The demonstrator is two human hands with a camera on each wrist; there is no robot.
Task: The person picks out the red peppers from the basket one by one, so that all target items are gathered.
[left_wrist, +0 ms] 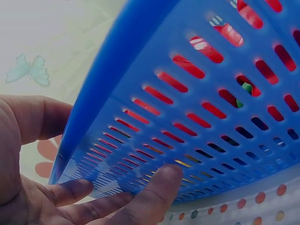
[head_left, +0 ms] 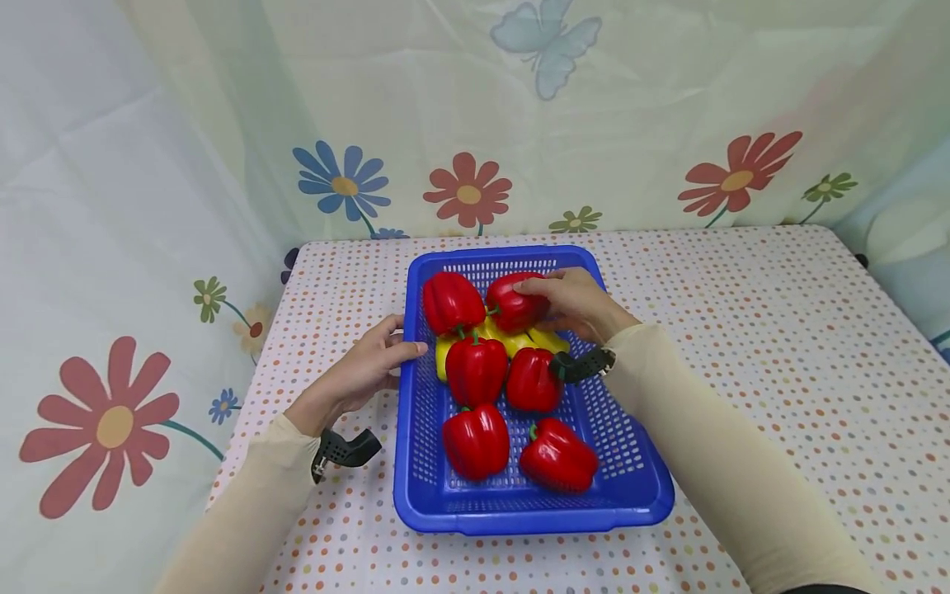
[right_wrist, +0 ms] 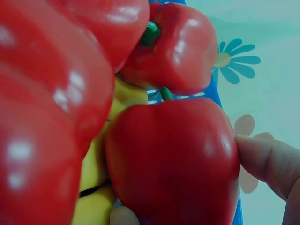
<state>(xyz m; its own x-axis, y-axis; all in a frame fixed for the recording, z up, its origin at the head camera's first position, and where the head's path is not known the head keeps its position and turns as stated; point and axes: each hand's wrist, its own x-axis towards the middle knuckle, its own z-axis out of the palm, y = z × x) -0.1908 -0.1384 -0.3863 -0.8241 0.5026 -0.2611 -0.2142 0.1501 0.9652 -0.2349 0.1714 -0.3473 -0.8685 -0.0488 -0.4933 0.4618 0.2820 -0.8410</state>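
A blue plastic basket (head_left: 534,521) with slotted walls holds several glossy red bell peppers with green stems, such as the front left pepper (head_left: 477,442). At its left side, my left hand (head_left: 364,367) holds the rim, thumb over the edge; in the left wrist view its fingers (left_wrist: 157,190) lie along the outside of the wall. My right hand (head_left: 582,304) reaches into the back right of the basket and grips a red bell pepper (right_wrist: 173,161) between thumb and fingers. Yellow smooth pieces (right_wrist: 96,173) with dark marks lie under and between the peppers, partly hidden.
The basket stands on a table with a dotted white cover (head_left: 750,330). Behind it hangs a curtain (head_left: 623,157) printed with flowers and a butterfly. A black strap (head_left: 345,450) circles the left wrist, and another strap (head_left: 586,365) is on the right.
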